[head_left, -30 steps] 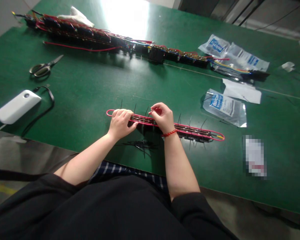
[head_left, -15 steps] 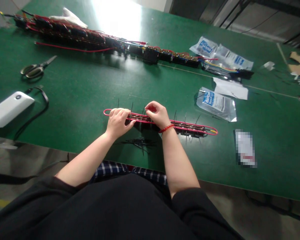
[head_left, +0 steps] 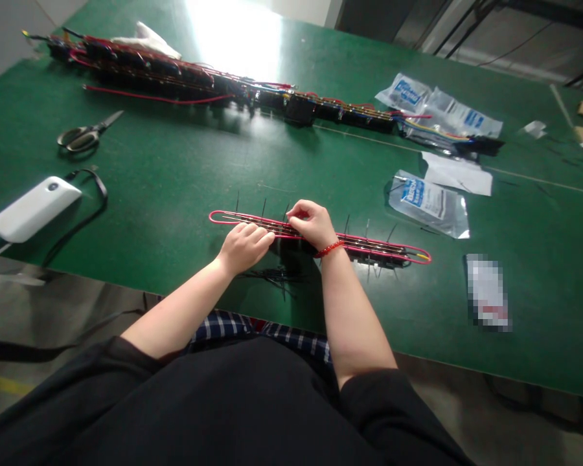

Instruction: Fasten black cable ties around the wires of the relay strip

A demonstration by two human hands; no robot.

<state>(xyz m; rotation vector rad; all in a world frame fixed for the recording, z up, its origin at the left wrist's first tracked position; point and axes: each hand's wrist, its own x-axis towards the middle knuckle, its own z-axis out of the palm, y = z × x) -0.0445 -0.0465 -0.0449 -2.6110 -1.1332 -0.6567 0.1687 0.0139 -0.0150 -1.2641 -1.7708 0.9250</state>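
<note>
- One green-topped workbench (head_left: pixel 165 168), running across the view, its near edge just past the person's lap.
- One long wiring harness (head_left: pixel 175 81) along the far edge of the tabletop, with red and coloured wires and many black connectors.
- One shorter harness (head_left: pixel 369 249) near the middle of the near edge, inside a narrow red wire loop, with at least six black cable ties sticking up from it.
- Left hand (head_left: pixel 245 248) on the near side of the harness, fingers together and touching it; no firm grip visible, so cannot tell.
- Right hand (head_left: pixel 311 223) on top of the harness, in a narrow pinch around its wires.
- One white plastic box (head_left: pixel 32 208) at the left edge, beside one black cable (head_left: pixel 90 200).
- Two clear plastic bags (head_left: pixel 427 204) (head_left: pixel 466 121) near the right side, one close to the far harness end; a possible third bag hard to separate.
- One white paper sheet (head_left: pixel 459 175) between them.
- One blurred card (head_left: pixel 488 298) near the right edge.
- One pair of scissors (head_left: pixel 82 138) at the left.
- One small tangle of black cable ties (head_left: pixel 272 275) just below the harness.
- One red bead bracelet (head_left: pixel 329 248) on the right wrist.
</note>
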